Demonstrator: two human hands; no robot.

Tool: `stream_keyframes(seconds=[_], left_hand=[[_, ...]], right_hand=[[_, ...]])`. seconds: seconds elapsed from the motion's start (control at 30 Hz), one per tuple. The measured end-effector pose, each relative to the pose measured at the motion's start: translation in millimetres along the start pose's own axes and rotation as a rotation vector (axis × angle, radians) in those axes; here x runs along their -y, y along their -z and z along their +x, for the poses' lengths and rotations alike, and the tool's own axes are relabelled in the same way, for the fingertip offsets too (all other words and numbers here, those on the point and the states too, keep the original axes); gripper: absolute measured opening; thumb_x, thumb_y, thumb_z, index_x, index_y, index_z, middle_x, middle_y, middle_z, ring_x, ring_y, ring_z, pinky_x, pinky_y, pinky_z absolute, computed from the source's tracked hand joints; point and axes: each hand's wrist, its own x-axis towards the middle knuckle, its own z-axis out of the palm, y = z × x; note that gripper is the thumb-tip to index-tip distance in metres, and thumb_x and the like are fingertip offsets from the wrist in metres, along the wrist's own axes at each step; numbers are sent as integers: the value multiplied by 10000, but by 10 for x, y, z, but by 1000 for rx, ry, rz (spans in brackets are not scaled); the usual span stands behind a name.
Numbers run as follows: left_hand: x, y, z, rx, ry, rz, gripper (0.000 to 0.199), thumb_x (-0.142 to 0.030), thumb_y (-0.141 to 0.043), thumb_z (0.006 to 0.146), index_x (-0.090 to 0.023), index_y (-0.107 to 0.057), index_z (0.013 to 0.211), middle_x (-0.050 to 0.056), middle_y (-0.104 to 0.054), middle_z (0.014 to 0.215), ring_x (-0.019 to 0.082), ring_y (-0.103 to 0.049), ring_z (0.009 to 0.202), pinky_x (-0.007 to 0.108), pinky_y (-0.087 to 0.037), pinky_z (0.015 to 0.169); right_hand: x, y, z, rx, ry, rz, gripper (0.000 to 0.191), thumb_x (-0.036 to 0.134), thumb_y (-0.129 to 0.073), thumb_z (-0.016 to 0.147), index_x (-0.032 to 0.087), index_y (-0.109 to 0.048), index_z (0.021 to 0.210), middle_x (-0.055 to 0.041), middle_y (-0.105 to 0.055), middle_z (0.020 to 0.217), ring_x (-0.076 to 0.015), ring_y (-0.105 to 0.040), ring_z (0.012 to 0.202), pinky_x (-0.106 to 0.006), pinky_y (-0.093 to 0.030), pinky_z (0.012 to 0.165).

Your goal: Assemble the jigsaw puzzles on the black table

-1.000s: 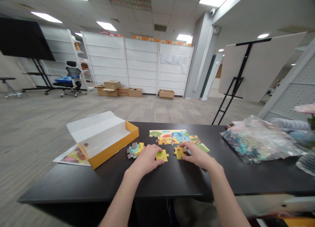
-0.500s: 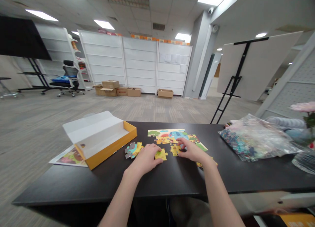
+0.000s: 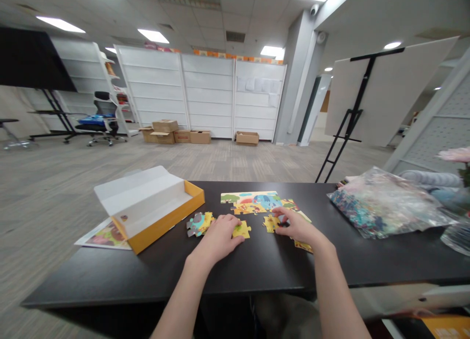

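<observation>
On the black table (image 3: 264,268), a partly joined jigsaw puzzle (image 3: 249,202) with a blue elephant lies in the middle. My left hand (image 3: 218,238) has its fingertips on a yellow-green jigsaw piece (image 3: 241,230), with a joined teal and yellow group of pieces (image 3: 198,224) just left of it. My right hand (image 3: 297,226) pinches at a yellow jigsaw piece (image 3: 270,223) below the joined section. Another yellow piece (image 3: 303,246) sticks out from under my right palm, mostly hidden.
An open cardboard puzzle box (image 3: 147,206) with yellow sides stands at the table's left, on a printed picture sheet (image 3: 105,236). A clear plastic bag of pieces (image 3: 382,206) lies at the right, by a glass vase (image 3: 457,241) holding a pink flower (image 3: 454,155).
My right hand has shifted right, carrying the yellow piece with it. My left hand has barely moved. The whole view has dropped and tilted slightly.
</observation>
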Motion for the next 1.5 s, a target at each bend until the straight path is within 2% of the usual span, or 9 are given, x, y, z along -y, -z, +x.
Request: stream_keyframes(seconds=[0.17, 0.43, 0.6, 0.77, 0.93, 1.13, 1.3, 1.5], left_hand=[[-33, -11, 6, -1, 2, 21, 362, -315, -647, 867, -225, -627, 1217, 92, -632, 1263, 287, -567, 1193, 400, -440, 1024], [-10, -27, -4, 1, -26, 26, 335, -328, -628, 882, -201, -638, 1192, 97, -647, 1246, 290, -566, 1179, 402, -438, 1023], [-3, -28, -6, 10, -23, 28, 328, -326, -623, 885, -205, -638, 1190, 97, -644, 1254, 290, -564, 1181, 405, -435, 1025], [-1, -23, -7, 7, -24, 26, 333, -330, -628, 883, -199, -638, 1190, 98, -643, 1248, 293, -562, 1179, 406, -435, 1023], [7, -40, -5, 2, -32, 33, 322, -333, -625, 885, -201, -641, 1179, 97, -646, 1232, 292, -567, 1171, 404, -439, 1012], [12, -48, -1, 7, -34, 39, 305, -341, -612, 896, -191, -644, 1160, 101, -643, 1222, 291, -567, 1160, 402, -439, 1007], [5, -44, 0, 8, -34, 50, 292, -337, -613, 892, -197, -646, 1147, 103, -642, 1223, 289, -569, 1162, 402, -441, 1006], [-25, -10, -11, 18, -22, 43, 292, -335, -609, 897, -199, -644, 1153, 105, -643, 1235, 286, -572, 1166, 406, -443, 1011]], right_hand=[[-41, -10, 58, -18, 21, -12, 511, 197, -712, 720, 239, -633, 1223, -48, -688, 1180, -196, -629, 945, -327, -491, 889], [15, -2, 123, -28, 19, -87, 466, 196, -689, 756, 219, -637, 1219, -60, -691, 1200, -199, -637, 959, -320, -488, 881], [1, -13, 117, -67, 16, -65, 531, 210, -719, 746, 226, -609, 1265, -77, -667, 1274, -208, -644, 974, -328, -493, 888], [-63, -24, 121, -102, -25, -86, 566, 236, -727, 741, 199, -588, 1288, -93, -697, 1166, -211, -652, 899, -328, -518, 805], [-46, -21, 111, -109, 2, -113, 450, 248, -706, 766, 218, -651, 1211, -78, -706, 1162, -222, -660, 925, -346, -516, 851], [95, -73, 157, -138, 92, -198, 300, 289, -645, 858, 164, -718, 1121, -133, -688, 1168, -263, -629, 1087, -375, -460, 973], [103, -160, 237, -88, 99, -235, 214, 280, -641, 868, 166, -764, 1001, -125, -691, 1069, -253, -649, 983, -363, -468, 935], [75, -158, 237, -77, 95, -273, 214, 270, -631, 868, 193, -772, 1011, -101, -696, 1053, -237, -651, 968, -339, -474, 919]])
